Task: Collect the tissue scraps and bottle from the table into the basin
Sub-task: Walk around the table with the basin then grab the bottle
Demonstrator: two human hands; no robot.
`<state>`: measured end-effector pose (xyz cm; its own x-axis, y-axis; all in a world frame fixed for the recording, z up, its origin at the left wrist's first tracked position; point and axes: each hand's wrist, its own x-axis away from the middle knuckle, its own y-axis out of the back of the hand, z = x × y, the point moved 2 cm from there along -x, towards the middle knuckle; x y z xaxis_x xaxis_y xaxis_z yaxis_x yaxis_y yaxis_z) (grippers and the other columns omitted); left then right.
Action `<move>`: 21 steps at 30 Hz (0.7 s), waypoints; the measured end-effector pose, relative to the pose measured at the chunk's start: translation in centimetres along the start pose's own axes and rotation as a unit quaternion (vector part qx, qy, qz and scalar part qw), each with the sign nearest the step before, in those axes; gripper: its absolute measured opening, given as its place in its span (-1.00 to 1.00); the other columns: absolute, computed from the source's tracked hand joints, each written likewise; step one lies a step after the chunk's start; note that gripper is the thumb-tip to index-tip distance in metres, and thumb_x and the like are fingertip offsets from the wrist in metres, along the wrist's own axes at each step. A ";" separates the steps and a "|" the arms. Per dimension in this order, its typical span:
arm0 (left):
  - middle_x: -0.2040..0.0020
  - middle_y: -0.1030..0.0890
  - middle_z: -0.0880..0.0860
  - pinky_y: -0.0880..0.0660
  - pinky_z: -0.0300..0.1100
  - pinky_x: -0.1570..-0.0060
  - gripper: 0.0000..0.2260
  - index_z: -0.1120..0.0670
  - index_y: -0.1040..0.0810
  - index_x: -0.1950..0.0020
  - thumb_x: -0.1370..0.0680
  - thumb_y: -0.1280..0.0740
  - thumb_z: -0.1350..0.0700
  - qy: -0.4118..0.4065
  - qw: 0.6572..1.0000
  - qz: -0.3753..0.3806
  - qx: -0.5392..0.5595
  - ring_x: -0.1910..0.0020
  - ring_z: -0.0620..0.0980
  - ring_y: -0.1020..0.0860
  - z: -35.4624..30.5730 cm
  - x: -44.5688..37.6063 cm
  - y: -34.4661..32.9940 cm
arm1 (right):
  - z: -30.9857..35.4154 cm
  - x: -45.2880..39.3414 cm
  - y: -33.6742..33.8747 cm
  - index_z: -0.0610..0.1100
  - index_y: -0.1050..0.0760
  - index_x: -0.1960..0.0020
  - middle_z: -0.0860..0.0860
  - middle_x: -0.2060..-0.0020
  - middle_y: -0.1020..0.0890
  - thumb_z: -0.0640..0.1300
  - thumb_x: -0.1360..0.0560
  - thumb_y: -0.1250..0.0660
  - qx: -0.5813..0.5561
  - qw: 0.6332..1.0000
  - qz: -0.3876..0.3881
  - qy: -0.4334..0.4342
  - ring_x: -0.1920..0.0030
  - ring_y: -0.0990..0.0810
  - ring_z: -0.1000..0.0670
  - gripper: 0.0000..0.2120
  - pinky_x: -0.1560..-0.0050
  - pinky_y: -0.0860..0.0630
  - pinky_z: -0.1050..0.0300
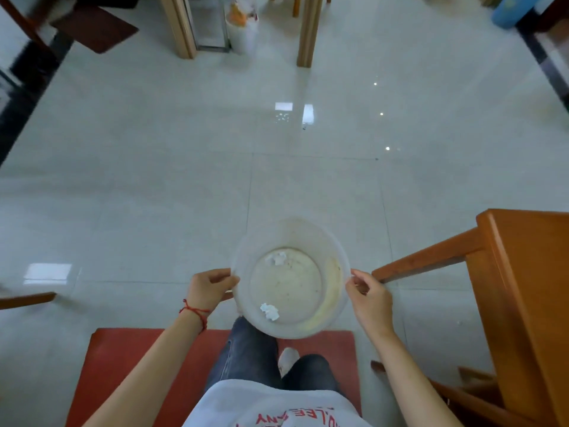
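Observation:
I hold a translucent whitish basin level in front of me, above the tiled floor. My left hand grips its left rim and my right hand grips its right rim. Two crumpled white tissue scraps lie inside: one tissue scrap at the far left of the bottom, the other tissue scrap near the front. No bottle is in view.
An orange wooden table stands at the right, its corner close to my right hand. A red mat lies under my feet. Wooden furniture legs and a white bin stand far ahead across the glossy floor.

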<state>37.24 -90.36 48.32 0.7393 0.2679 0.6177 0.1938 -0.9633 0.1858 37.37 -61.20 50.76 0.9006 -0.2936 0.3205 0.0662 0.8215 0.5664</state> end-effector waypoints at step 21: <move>0.22 -0.60 0.03 -0.53 -0.43 0.43 -0.79 0.30 -0.58 -0.06 -0.43 -0.36 0.31 -0.048 0.996 0.052 -0.062 0.23 -0.03 -0.57 -24.1 -25.7 -4.1 | 14.2 -26.6 -4.8 -0.17 -0.51 -0.18 0.05 0.12 -0.58 -0.17 -0.49 -0.30 -0.034 0.997 -0.059 -0.030 0.12 -0.54 0.08 -0.73 0.11 -0.39 0.38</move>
<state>1.86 -92.89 50.10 0.8101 0.1580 0.5646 0.0360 -0.9746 0.2211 6.99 -64.28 50.28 0.8577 -0.4168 0.3010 0.2001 0.8100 0.5513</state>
